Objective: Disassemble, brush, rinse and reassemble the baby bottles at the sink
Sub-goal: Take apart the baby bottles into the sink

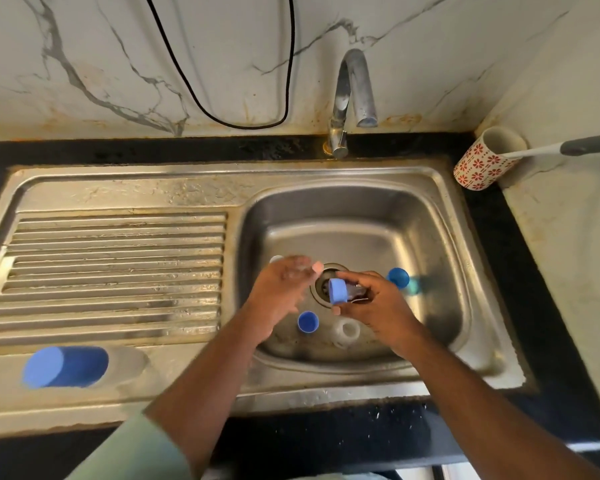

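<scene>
A blue bottle cap lies on its side at the near left of the steel sink, on the flat strip in front of the ribbed drainboard, well apart from the basin. Inside the basin, the left hand hovers with fingers straight and relaxed, its grip holding nothing, fingertips just beside the drain. Below it a small blue cap sits open side up on the basin floor, and near it a clear bottle part lies tipped. The right hand curls its grip around a clear baby bottle with a blue collar, held sideways over the drain. Another blue piece rests just beyond that hand. The faucet stands behind the basin, and a patterned cup holding a brush handle sits on the bench at far right
</scene>
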Demonstrator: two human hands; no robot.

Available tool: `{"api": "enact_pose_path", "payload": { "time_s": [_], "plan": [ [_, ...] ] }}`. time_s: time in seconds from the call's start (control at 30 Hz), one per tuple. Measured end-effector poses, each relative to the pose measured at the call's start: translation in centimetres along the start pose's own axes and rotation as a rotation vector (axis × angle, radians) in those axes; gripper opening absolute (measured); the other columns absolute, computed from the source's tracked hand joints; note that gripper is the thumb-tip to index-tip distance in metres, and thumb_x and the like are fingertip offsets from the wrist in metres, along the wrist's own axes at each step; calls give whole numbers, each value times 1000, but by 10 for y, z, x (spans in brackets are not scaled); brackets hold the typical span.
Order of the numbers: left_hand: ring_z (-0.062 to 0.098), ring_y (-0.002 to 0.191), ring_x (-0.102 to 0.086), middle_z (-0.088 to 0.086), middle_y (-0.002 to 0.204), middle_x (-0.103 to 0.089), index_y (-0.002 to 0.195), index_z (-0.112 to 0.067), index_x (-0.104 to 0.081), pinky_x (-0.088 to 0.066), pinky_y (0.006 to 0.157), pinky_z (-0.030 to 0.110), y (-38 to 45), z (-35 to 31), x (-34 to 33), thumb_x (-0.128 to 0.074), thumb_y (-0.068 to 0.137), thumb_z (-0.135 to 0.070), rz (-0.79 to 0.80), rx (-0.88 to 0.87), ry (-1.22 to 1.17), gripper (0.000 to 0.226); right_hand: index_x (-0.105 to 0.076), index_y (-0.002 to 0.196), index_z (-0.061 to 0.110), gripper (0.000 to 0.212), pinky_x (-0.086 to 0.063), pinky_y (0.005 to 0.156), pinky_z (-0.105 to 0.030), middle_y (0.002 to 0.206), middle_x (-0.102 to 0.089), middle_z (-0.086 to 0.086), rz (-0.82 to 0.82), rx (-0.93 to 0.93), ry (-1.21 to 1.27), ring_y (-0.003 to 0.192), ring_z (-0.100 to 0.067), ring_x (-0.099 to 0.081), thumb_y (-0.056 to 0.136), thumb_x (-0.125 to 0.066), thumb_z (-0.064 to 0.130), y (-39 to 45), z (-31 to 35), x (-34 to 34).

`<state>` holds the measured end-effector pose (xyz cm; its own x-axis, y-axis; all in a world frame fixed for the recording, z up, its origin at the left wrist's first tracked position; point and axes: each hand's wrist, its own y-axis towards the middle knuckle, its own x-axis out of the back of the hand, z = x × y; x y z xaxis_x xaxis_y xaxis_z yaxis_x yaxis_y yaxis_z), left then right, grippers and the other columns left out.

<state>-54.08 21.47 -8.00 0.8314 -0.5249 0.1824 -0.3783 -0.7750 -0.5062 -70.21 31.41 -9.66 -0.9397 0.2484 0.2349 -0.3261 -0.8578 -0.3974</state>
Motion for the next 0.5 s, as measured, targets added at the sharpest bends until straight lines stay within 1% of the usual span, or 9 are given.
{"api": "enact_pose_path", "payload": {
  "time_s": [0.03,0.07,0.1,0.2,0.27,0.33,0.37,0.43,0.5],
  "plan": [
    [19,84,-67,-1,111,-69,125,-26,-63,-56,70,29,-17,-2,1,-69,91,-36,138,79,-106,36,-69,117,23,58,-54,89,-27,111,-61,-1,10,16,60,99,-18,-66,65,-87,7,-5,4,0],
    [23,85,-69,1,111,-70,127,-28,-60,-59,70,30,-29,-1,3,-67,92,-32,226,102,-156,36,-69,117,22,56,-54,89,-26,112,-63,0,21,40,117,102,-19,-66,67,-85,3,-10,7,-1],
    [27,88,-70,6,112,-71,131,-27,-58,-60,72,32,-37,0,5,-66,93,-26,272,98,-212,38,-69,116,21,53,-54,90,-26,112,-65,1,35,68,162,104,-19,-66,69,-82,0,-14,11,-2],
    [28,90,-69,16,113,-72,137,-19,-56,-61,76,34,-46,0,14,-65,93,-12,263,16,-307,46,-69,115,17,48,-55,92,-34,110,-72,-2,93,111,261,104,-23,-68,74,-76,-6,-22,23,-8],
    [29,90,-70,18,110,-73,136,-20,-56,-60,76,34,-51,-4,21,-67,90,-12,273,-27,-328,48,-68,108,19,45,-56,89,-37,101,-74,-1,88,126,295,96,-19,-70,73,-75,-10,-26,32,-14],
    [32,90,-72,18,104,-74,133,-19,-58,-59,75,34,-54,-9,26,-70,84,-17,276,-45,-349,50,-68,98,21,42,-57,86,-40,93,-74,-1,52,166,249,90,-18,-70,70,-78,-9,-26,40,-20],
    [32,88,-73,18,102,-74,130,-15,-60,-59,75,34,-55,-11,28,-71,83,-16,262,-54,-362,49,-68,95,22,40,-57,85,-41,92,-74,-2,50,195,220,89,-20,-70,70,-79,-8,-26,42,-23],
    [30,88,-73,16,102,-74,124,-10,-64,-60,74,33,-53,-12,31,-71,82,-14,234,-58,-416,43,-70,93,23,41,-57,85,-39,95,-72,-1,67,248,189,90,-21,-70,70,-79,-9,-25,45,-26],
    [30,97,-72,15,109,-73,120,-10,-65,-59,79,35,-52,-12,33,-69,80,-16,258,-38,-498,40,-72,94,21,42,-56,85,-37,99,-67,1,47,282,170,87,-21,-69,69,-77,-12,-25,49,-25]
  ]
}}
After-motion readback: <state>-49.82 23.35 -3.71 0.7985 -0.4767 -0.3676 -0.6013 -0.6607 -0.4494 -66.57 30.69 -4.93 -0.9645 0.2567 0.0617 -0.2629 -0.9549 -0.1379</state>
